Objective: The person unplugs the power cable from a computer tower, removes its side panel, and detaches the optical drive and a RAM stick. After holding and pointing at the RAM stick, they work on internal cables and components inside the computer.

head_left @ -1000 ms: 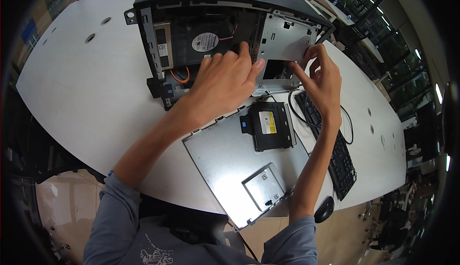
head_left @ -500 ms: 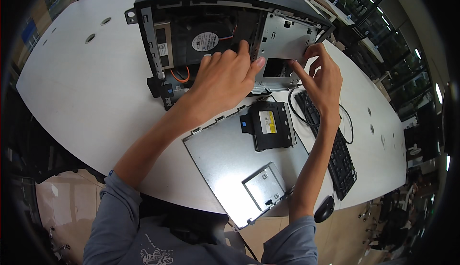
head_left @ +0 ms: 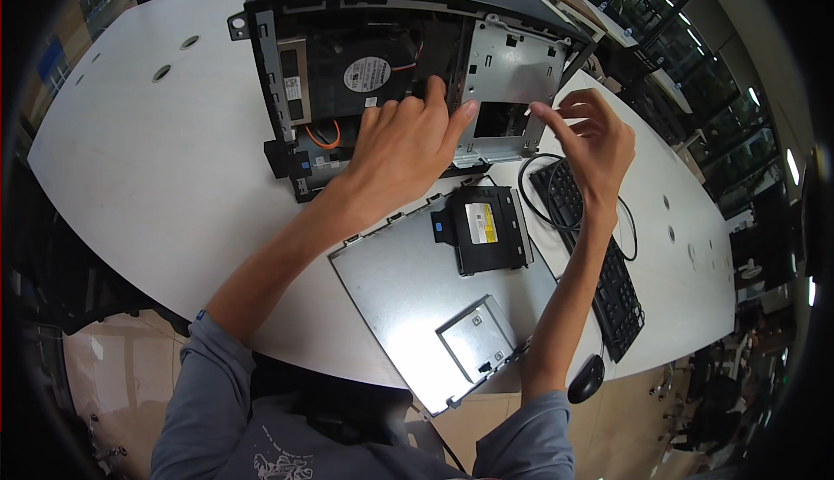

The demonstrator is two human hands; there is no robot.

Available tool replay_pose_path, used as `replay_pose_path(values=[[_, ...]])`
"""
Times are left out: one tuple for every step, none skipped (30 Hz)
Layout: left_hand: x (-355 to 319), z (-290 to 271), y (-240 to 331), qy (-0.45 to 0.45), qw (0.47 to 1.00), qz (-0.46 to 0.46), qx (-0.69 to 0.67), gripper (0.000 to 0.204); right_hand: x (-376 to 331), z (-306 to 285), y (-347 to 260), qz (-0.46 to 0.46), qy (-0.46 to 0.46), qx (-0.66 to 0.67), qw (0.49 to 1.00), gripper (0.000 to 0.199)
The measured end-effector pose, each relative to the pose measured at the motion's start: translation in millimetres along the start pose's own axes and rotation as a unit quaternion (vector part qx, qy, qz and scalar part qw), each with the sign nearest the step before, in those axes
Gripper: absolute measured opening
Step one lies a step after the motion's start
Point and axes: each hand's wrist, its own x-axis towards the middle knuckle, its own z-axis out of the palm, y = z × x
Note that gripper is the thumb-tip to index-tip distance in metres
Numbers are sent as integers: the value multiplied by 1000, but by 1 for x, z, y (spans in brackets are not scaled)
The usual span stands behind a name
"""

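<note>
— Where are your hands?
— Your left hand (head_left: 404, 145) lies spread, gripping nothing, on the open computer case (head_left: 382, 63). Your right hand (head_left: 591, 137) hovers loosely open beside its metal drive cage (head_left: 512, 72); the optical drive (head_left: 482, 228) lies on the side panel (head_left: 408, 306).

Metal drive cage (head_left: 511, 80) and keyboard (head_left: 599, 267) hem in bare tabletop (head_left: 148, 167).

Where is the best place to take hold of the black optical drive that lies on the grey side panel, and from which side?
Take the optical drive by its two long edges, coming from above. It lies flat on the side panel with free space along both edges, so a grip across its narrow width probably fits best.
</note>
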Motion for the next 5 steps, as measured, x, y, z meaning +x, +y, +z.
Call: replay_pose_path(values=[[0,0,0,-5,1000,-1,1,49,2,3,5,6,63,49,997,42],[1,0,0,-10,1000,-2,1,49,3,6,9,11,125,98,987,43],[2,-1,1,-9,1000,-1,0,49,4,10,11,10,126,97,987,43],[2,-5,2,-46,999,-18,-8,55,5,13,12,14,174,132,976,45],[2,-10,5,-84,996,-36,-16,65,5,17,13,18,219,166,961,48]])
